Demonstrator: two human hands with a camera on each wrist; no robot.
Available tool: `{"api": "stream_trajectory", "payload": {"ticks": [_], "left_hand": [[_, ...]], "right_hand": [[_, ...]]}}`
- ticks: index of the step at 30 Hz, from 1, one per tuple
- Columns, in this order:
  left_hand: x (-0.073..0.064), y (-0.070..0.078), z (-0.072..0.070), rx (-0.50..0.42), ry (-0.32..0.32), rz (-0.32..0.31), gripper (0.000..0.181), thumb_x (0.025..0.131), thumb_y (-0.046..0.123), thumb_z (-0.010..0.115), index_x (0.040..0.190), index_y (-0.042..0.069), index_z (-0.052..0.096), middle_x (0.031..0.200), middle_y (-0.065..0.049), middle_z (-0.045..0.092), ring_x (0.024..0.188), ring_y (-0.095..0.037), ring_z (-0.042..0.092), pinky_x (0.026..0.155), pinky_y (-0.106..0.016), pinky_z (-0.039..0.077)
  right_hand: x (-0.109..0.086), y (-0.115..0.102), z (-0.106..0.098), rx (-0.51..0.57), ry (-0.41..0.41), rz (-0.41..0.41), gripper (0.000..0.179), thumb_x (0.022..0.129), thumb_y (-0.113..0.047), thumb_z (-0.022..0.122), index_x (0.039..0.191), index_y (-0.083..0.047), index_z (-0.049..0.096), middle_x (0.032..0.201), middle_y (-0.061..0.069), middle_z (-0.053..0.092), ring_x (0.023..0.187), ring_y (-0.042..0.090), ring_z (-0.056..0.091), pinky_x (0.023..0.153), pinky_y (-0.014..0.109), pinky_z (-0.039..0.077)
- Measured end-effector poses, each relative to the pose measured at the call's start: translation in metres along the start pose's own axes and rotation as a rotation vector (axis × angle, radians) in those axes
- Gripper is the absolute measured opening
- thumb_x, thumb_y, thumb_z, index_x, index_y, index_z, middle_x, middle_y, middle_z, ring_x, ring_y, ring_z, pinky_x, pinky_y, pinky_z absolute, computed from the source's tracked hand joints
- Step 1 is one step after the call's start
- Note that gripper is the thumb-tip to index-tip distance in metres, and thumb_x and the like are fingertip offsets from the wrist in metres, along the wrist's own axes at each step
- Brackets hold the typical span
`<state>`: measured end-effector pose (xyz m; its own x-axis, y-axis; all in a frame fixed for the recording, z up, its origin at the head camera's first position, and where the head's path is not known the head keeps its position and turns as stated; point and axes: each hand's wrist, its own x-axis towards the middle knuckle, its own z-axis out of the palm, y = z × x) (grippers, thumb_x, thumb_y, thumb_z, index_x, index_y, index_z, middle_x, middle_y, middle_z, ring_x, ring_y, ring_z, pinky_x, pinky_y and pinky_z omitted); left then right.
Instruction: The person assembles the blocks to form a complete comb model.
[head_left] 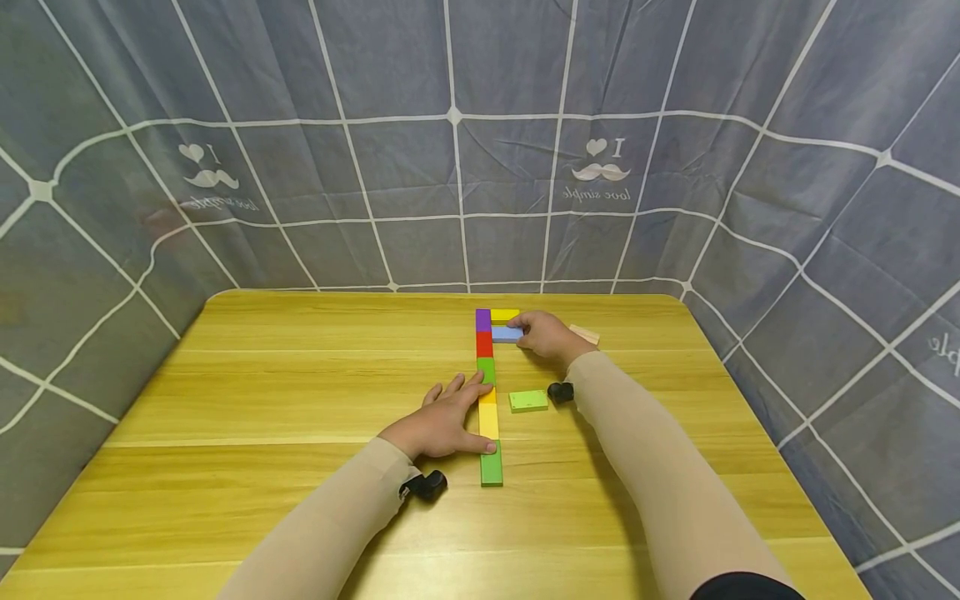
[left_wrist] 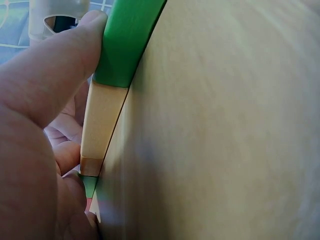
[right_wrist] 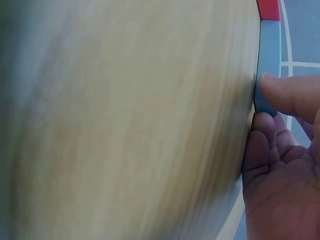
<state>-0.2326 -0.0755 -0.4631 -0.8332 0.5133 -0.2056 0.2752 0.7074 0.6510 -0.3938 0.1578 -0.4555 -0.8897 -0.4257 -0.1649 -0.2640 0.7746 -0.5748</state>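
Observation:
A straight row of coloured blocks runs away from me: a green block (head_left: 491, 469) nearest, then yellow (head_left: 488, 422), another green (head_left: 486, 365), red (head_left: 484, 345) and purple (head_left: 483, 320). My left hand (head_left: 442, 423) lies across its left side with fingers spread, the thumb on the near green block and fingertips farther up. With its thumb on the near side, my right hand (head_left: 551, 337) pinches the outer end of a blue block (head_left: 506, 335). That block's other end meets the red block, and a yellow block (head_left: 505, 316) lies just behind, beside the purple one.
A lime green block (head_left: 528, 401) lies alone on the wooden table (head_left: 300, 383), right of the row. Partly behind my right hand is a pale wooden block (head_left: 585, 334). A grey curtain (head_left: 502, 167) with white lines hangs past the table's far edge.

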Motion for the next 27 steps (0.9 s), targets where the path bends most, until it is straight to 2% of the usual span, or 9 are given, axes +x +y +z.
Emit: {"api": "stream_trajectory", "payload": {"ticks": [11, 27], "left_hand": [[0.0001, 0.0001, 0.0003, 0.000, 0.002, 0.000, 0.100, 0.088, 0.055, 0.082, 0.167, 0.021, 0.031, 0.179, -0.002, 0.010, 0.166, -0.032, 0.001, 0.131, -0.059, -0.004], [0.0006, 0.0007, 0.0006, 0.004, 0.002, 0.000, 0.099, 0.088, 0.055, 0.081, 0.167, 0.021, 0.032, 0.179, -0.003, 0.010, 0.166, -0.032, 0.002, 0.131, -0.059, -0.005]], "right_hand": [[0.0001, -0.0003, -0.0001, -0.012, 0.000, -0.012, 0.043, 0.101, -0.006, 0.065, 0.144, -0.003, 0.064, 0.130, 0.017, 0.070, 0.111, 0.028, 0.061, 0.108, 0.044, 0.050], [-0.0022, -0.0031, -0.0019, 0.007, 0.014, -0.013, 0.041, 0.100, -0.005, 0.065, 0.140, -0.003, 0.066, 0.123, 0.015, 0.071, 0.107, 0.027, 0.061, 0.106, 0.042, 0.050]]}}
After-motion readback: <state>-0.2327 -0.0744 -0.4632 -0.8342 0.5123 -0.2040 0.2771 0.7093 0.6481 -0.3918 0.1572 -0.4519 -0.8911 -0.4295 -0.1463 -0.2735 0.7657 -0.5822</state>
